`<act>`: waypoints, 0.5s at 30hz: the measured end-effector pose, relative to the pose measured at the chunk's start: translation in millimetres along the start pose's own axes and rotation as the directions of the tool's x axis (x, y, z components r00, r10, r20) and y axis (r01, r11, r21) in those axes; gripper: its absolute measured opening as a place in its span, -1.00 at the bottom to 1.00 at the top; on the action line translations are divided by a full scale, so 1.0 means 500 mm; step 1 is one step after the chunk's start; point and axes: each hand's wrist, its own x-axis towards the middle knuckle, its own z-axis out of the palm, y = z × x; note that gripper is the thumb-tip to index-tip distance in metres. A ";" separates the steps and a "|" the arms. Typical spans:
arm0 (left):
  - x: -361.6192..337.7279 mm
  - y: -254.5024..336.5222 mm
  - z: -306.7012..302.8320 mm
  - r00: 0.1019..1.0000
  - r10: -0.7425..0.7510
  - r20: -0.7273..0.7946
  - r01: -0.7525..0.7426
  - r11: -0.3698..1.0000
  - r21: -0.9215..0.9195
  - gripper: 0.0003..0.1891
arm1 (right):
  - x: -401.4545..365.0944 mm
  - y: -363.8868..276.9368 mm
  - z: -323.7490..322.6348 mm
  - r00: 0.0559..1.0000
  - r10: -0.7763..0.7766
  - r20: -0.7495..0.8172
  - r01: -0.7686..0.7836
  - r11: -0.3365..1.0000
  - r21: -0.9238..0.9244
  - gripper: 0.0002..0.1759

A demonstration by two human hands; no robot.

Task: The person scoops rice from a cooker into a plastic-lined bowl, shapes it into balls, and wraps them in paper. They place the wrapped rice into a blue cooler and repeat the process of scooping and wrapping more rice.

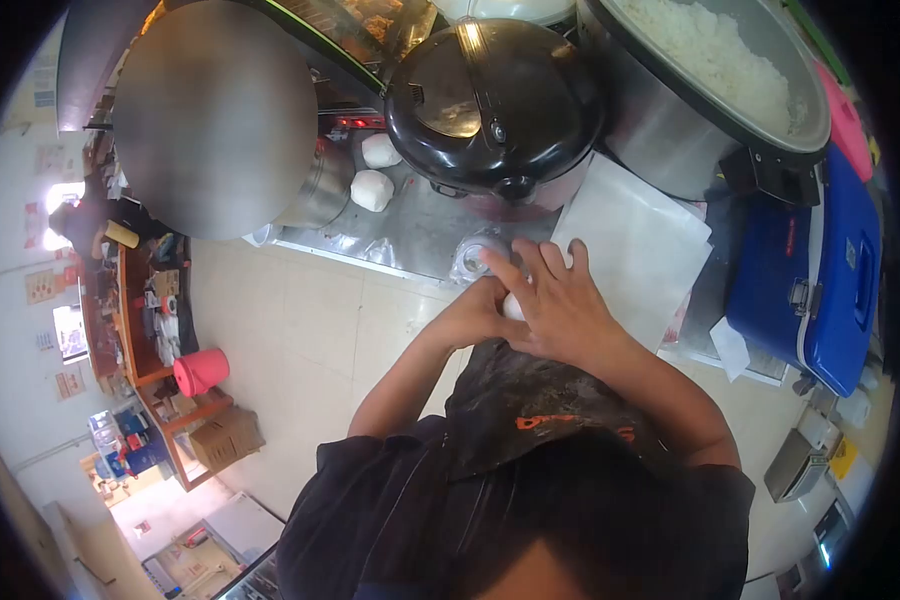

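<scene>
My left hand is closed on a small white bundle held close in front of my dark apron. My right hand grips the same bundle from the other side, its fingers bent and partly spread over it. Most of the bundle is hidden by the fingers. Just beyond my fingertips, a crumpled clear plastic item lies on the metal counter. White paper sheets are stacked on the counter to the right of my hands. Two round white bundles sit farther back on the left.
A black-lidded cooker stands straight ahead, beside a large open pot of white rice. At right is a blue cooler box. A large blurred grey round shape covers the upper left. Across the floor stand a pink bucket and a person.
</scene>
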 end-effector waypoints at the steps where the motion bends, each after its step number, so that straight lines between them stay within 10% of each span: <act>1: -0.004 0.000 -0.006 0.999 -0.047 -0.024 0.049 0.997 0.064 -0.36 | 0.010 -0.008 -0.007 0.996 -0.062 -0.063 0.056 0.993 -0.099 0.24; 5: -0.045 -0.061 -0.060 0.914 -0.146 -0.379 -0.097 0.828 -0.553 -0.44 | -0.004 0.000 -0.163 0.994 -0.104 0.025 0.100 0.986 0.130 -0.04; 9: -0.073 -0.083 -0.212 0.450 -0.147 -0.881 0.113 0.988 -0.107 -0.32 | -0.066 0.012 -0.353 0.996 -0.086 -0.030 0.086 0.996 0.007 -0.39; 12: -0.067 -0.186 -0.365 0.410 -0.057 -0.910 -0.096 0.990 -0.106 -0.26 | -0.074 0.038 -0.474 0.975 0.062 -0.215 -0.110 0.969 -0.219 -0.53; 13: -0.051 -0.241 -0.421 0.268 -0.082 -0.960 -0.002 0.996 -0.086 -0.22 | -0.062 0.056 -0.512 0.954 0.079 -0.291 -0.157 0.953 -0.258 -0.56; 15: -0.042 -0.245 -0.456 0.292 -0.125 -0.948 0.090 0.991 -0.103 -0.20 | -0.022 0.128 -0.581 0.952 0.044 -0.302 -0.152 0.926 -0.345 -0.64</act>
